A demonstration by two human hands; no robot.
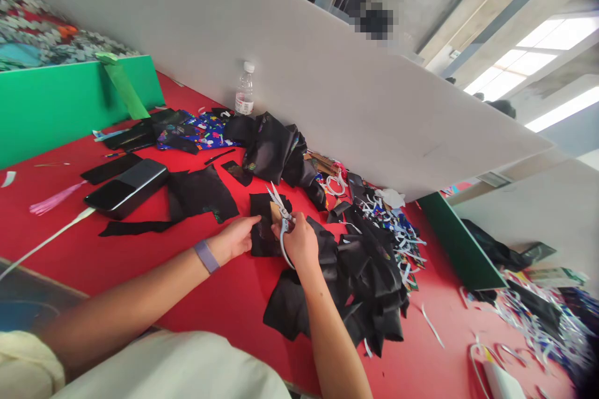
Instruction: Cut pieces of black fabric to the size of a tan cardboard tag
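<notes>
My right hand (302,242) is closed round the pale handles of a pair of scissors (279,201). Their blades point up and away, slightly apart. Below them lies a small black fabric piece (261,247) with a tan card-like piece (275,214) on it. The left edge of that black piece is pinched by my left hand (238,238), whose wrist carries a grey band. A heap of black fabric pieces (369,262) spreads under and beyond my right forearm. To the left of my hands, another black fabric piece (199,193) rests flat on the red table (206,299).
A phone on a black block (128,187) with a white cable (47,243) stands at left. A plastic bottle (244,90) stands by the grey partition (299,68). Green dividers (79,100) flank the table. Bundled black fabric (269,149) and scraps (407,237) lie farther back.
</notes>
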